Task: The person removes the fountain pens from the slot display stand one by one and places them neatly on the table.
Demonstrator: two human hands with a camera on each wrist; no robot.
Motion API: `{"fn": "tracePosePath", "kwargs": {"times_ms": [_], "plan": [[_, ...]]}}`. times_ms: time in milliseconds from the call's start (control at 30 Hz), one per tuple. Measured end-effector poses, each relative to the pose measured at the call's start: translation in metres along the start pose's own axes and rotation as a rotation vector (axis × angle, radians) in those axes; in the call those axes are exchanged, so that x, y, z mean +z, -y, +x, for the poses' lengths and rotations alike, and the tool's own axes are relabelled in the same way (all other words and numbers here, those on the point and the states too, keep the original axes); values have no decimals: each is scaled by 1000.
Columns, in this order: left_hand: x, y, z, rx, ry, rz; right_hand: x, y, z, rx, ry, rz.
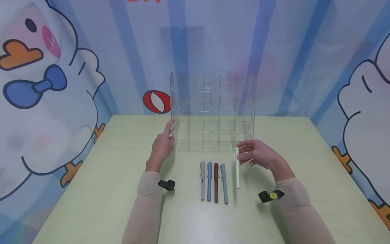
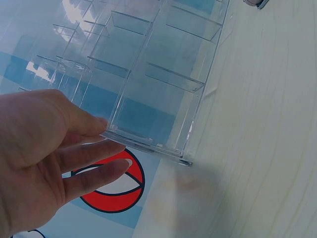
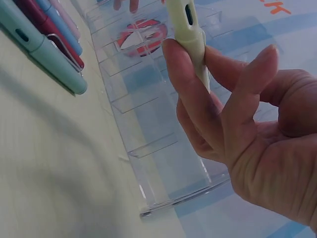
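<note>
A clear acrylic compartment organizer (image 1: 211, 118) stands upright at the back of the table. My left hand (image 1: 161, 147) grips its left side wall; in the left wrist view the thumb lies at the wall's edge (image 2: 148, 144), with the fingers on the outer side. My right hand (image 1: 259, 156) pinches a cream-white pen (image 1: 237, 173) between thumb and fingers, in front of the organizer's lower right corner. The pen points lengthwise toward me. Left of it lie a lilac pen (image 1: 202, 181), a blue pen (image 1: 209, 183), a dark red pen (image 1: 216, 184) and a grey-blue pen (image 1: 224, 184), side by side.
The pale wood-grain table (image 1: 100, 203) ends at a printed cloth backdrop (image 1: 213, 44) with cartoon ducks and blue stripes. The organizer stands close to that backdrop. Black wrist cameras (image 1: 167, 185) sit on both sleeves.
</note>
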State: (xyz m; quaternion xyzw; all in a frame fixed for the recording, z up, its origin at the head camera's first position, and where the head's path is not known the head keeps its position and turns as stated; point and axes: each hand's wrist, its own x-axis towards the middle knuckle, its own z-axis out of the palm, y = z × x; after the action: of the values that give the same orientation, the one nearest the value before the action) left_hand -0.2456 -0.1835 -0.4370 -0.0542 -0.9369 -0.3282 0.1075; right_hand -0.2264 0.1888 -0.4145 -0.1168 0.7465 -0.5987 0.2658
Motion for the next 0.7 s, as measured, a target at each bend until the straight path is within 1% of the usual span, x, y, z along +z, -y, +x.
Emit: {"fn": "tracePosePath", "kwargs": {"times_ms": [300,567,700], "plan": [[0,-1,-2,-5,-3,-4,0,-12,8,37,12,-14],[0,0,-1,10,-10,12,3,-20,11,66,32,-40],[-1,-1,-2,14,-11,18,6,-22,14,82,29,-57]]}}
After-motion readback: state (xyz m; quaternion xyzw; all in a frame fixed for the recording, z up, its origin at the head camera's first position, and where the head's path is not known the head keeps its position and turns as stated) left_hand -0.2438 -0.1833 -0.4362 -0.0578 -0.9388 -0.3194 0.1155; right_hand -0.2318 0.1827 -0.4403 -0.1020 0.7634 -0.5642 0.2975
